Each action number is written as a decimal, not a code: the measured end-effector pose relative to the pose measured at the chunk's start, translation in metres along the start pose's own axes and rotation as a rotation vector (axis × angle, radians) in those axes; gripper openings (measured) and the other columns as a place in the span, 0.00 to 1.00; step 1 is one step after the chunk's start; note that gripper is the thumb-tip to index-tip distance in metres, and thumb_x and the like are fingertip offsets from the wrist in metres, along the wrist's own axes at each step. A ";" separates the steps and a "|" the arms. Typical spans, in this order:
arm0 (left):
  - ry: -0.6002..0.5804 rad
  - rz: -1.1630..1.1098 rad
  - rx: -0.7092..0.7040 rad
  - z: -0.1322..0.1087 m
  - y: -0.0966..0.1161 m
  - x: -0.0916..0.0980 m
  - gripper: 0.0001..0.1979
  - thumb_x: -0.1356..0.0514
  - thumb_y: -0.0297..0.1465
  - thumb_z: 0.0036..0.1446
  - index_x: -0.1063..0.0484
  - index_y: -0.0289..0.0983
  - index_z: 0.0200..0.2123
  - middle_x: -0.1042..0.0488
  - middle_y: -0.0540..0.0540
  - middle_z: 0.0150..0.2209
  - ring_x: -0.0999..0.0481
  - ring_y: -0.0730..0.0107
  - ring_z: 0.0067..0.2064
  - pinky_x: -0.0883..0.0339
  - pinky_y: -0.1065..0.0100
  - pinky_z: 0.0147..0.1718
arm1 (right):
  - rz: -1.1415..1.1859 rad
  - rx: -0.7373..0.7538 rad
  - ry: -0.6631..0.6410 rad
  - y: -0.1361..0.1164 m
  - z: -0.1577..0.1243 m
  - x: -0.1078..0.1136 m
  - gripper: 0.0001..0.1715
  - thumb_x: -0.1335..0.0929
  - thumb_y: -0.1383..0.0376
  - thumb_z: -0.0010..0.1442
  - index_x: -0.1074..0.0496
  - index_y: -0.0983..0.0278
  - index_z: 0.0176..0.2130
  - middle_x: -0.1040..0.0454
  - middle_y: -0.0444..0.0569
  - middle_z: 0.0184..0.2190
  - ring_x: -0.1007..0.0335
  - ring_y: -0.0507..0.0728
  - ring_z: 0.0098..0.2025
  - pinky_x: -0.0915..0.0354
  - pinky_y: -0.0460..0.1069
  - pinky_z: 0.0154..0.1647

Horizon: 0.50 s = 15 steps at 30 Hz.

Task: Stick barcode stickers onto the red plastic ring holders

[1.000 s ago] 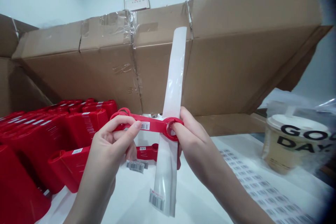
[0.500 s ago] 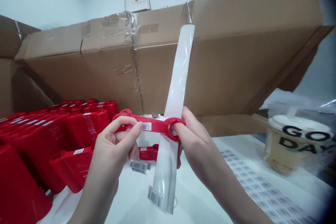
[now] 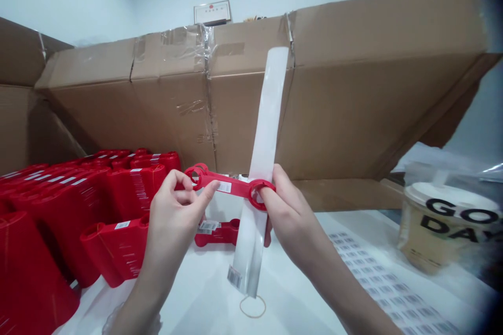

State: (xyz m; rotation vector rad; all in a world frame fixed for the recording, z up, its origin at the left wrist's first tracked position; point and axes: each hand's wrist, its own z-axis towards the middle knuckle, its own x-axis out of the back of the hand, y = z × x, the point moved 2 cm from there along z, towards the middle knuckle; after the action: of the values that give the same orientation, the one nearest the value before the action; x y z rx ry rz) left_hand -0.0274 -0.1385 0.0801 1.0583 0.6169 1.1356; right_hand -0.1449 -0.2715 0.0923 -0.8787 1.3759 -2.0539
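Partly hidden by fingers, the red plastic piece (image 3: 234, 187) is pinched at its 9 o'clock end by the left hand (image 3: 173, 217), while the right hand (image 3: 286, 212) grips its ring end and the clear sleeve (image 3: 268, 125); whether the sleeve threads the ring is unclear. Since a second ago the sleeve has lifted, baring a rubber band (image 3: 252, 306) at 6 o'clock.

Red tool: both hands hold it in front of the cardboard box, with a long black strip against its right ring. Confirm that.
Wrong colour: the strip is clear and whitish, not black. In the head view the left hand and right hand hold the red tool before the cardboard box, strip against its right ring.
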 end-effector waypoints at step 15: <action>0.440 -0.041 -0.399 -0.031 0.051 0.052 0.23 0.34 0.40 0.58 0.39 0.45 0.52 0.29 0.46 0.51 0.22 0.73 0.28 0.23 0.71 0.24 | 0.010 0.005 0.176 -0.001 0.008 0.005 0.05 0.41 0.63 0.63 0.44 0.60 0.34 0.34 0.38 0.20 0.37 0.52 0.16 0.38 0.47 0.17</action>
State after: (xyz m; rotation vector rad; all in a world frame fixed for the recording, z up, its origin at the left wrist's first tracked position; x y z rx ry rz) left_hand -0.0568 -0.0768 0.1193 0.4536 0.7112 1.3982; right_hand -0.1421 -0.2794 0.0961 -0.7007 1.4619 -2.1693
